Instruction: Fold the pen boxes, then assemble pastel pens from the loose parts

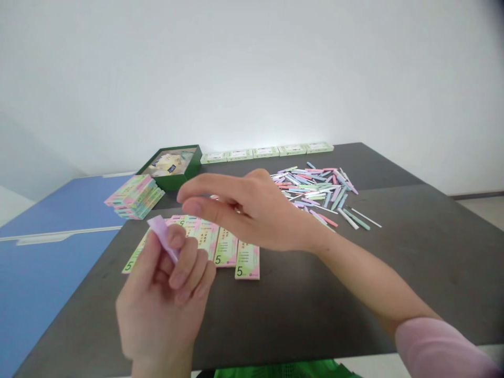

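At the lower left, my left hand (pixel 165 289) is closed, thumb and fingers around a pale purple paper slip (pixel 159 229) whose upper end sticks out. Above and to the right of it, my right hand (pixel 248 207) reaches across with its fingers stretched out and the thumb just below them; nothing shows between them. Under and behind both hands lie several flat green-and-pink printed cards (pixel 247 262) marked with a 5, partly covered by the hands.
A heap of thin coloured sticks (pixel 315 189) lies on the dark table (pixel 394 262) at right. A green tray (pixel 192 167) with packets stands at the back left, beside a stack of printed boxes (pixel 136 197). Several pale boxes (pixel 265 152) line the wall.
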The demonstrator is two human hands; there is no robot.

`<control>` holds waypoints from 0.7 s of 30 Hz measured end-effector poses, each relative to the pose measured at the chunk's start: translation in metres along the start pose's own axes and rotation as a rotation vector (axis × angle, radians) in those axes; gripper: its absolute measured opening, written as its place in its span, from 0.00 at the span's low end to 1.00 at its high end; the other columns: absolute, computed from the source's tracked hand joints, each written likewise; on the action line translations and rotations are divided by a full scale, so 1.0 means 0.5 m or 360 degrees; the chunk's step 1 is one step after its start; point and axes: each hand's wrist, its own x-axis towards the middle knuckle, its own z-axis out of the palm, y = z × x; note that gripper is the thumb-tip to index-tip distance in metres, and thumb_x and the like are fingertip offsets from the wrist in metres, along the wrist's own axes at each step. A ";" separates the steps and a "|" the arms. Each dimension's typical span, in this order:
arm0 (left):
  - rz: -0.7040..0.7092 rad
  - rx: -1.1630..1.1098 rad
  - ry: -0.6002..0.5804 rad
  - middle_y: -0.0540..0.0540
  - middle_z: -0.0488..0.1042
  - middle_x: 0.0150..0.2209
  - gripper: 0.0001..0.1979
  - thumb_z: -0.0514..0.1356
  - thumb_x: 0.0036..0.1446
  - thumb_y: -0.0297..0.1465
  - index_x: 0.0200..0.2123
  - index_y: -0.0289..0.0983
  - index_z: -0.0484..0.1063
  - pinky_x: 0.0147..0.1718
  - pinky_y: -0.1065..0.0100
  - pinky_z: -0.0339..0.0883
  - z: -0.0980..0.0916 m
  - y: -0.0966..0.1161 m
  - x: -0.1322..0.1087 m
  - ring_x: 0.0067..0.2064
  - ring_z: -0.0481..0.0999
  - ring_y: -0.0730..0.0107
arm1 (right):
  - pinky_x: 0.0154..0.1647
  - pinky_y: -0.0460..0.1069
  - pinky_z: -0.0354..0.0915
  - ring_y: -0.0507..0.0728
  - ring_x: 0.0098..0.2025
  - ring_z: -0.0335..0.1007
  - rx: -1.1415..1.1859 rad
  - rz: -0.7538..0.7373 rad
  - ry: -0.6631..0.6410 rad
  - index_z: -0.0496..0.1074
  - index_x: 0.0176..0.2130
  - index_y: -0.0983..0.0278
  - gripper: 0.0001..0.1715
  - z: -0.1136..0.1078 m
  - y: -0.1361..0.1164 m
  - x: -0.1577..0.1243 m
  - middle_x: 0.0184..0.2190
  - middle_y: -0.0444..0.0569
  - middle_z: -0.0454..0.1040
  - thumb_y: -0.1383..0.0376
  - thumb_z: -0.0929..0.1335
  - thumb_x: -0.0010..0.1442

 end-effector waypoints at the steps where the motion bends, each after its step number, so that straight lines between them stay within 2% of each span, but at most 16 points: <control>1: -0.0047 -0.0163 0.0008 0.58 0.61 0.15 0.12 0.51 0.65 0.33 0.29 0.37 0.66 0.12 0.82 0.55 -0.002 0.005 0.004 0.12 0.55 0.84 | 0.31 0.42 0.52 0.43 0.26 0.61 0.0065 0.0011 0.0045 0.73 0.47 0.65 0.21 0.000 0.003 0.007 0.31 0.41 0.73 0.59 0.57 0.72; 4: -0.0131 -0.0524 0.0135 0.57 0.63 0.15 0.14 0.46 0.68 0.31 0.30 0.37 0.64 0.13 0.85 0.58 -0.003 0.014 0.019 0.13 0.63 0.85 | 0.31 0.42 0.53 0.44 0.27 0.65 0.0175 0.0121 0.0130 0.73 0.44 0.69 0.26 0.007 0.014 0.013 0.25 0.41 0.69 0.58 0.53 0.73; 6: -0.0117 -0.0610 0.0404 0.56 0.67 0.17 0.17 0.42 0.69 0.31 0.30 0.37 0.65 0.18 0.86 0.65 0.004 0.013 0.032 0.16 0.69 0.85 | 0.30 0.43 0.53 0.45 0.26 0.65 0.0190 0.0187 0.0169 0.73 0.42 0.70 0.27 0.015 0.024 0.005 0.22 0.40 0.67 0.58 0.54 0.72; 9: 0.0033 -0.0498 0.0868 0.54 0.74 0.22 0.20 0.40 0.70 0.30 0.31 0.36 0.67 0.28 0.82 0.73 0.021 0.005 0.051 0.22 0.76 0.83 | 0.29 0.43 0.53 0.44 0.23 0.64 0.0249 0.0270 0.0198 0.74 0.38 0.69 0.26 0.028 0.040 -0.018 0.19 0.39 0.66 0.57 0.55 0.71; 11: 0.0083 -0.0381 0.0998 0.53 0.76 0.24 0.20 0.41 0.70 0.30 0.32 0.36 0.69 0.30 0.80 0.75 0.030 -0.003 0.060 0.25 0.78 0.81 | 0.29 0.42 0.54 0.44 0.21 0.63 0.0282 0.0310 0.0232 0.74 0.37 0.68 0.25 0.035 0.048 -0.036 0.18 0.38 0.66 0.57 0.56 0.71; 13: 0.0106 -0.0315 0.0994 0.54 0.76 0.24 0.20 0.42 0.70 0.32 0.31 0.36 0.70 0.29 0.80 0.75 0.032 -0.010 0.066 0.25 0.78 0.81 | 0.28 0.42 0.54 0.44 0.20 0.62 0.0257 0.0324 0.0292 0.75 0.38 0.68 0.25 0.038 0.055 -0.058 0.18 0.38 0.66 0.56 0.57 0.70; 16: 0.0166 -0.0144 0.0855 0.56 0.74 0.21 0.22 0.43 0.70 0.35 0.27 0.38 0.69 0.27 0.81 0.73 0.024 -0.020 0.075 0.23 0.77 0.81 | 0.28 0.42 0.55 0.45 0.20 0.64 0.0162 0.0348 0.0377 0.76 0.41 0.68 0.25 0.029 0.075 -0.100 0.17 0.39 0.67 0.57 0.57 0.70; 19: 0.0214 0.0054 0.0676 0.54 0.76 0.21 0.24 0.43 0.70 0.38 0.27 0.38 0.70 0.31 0.79 0.75 0.009 -0.033 0.094 0.26 0.79 0.79 | 0.26 0.42 0.56 0.46 0.20 0.66 -0.0011 0.0566 0.0387 0.75 0.44 0.68 0.21 0.007 0.124 -0.152 0.19 0.40 0.70 0.59 0.59 0.70; 21: 0.0207 0.0101 0.0605 0.52 0.78 0.23 0.23 0.44 0.69 0.38 0.26 0.38 0.70 0.34 0.77 0.76 -0.001 -0.045 0.113 0.29 0.81 0.77 | 0.25 0.42 0.56 0.47 0.21 0.67 -0.0279 0.0769 0.0248 0.74 0.48 0.68 0.20 -0.008 0.174 -0.182 0.23 0.43 0.74 0.61 0.59 0.69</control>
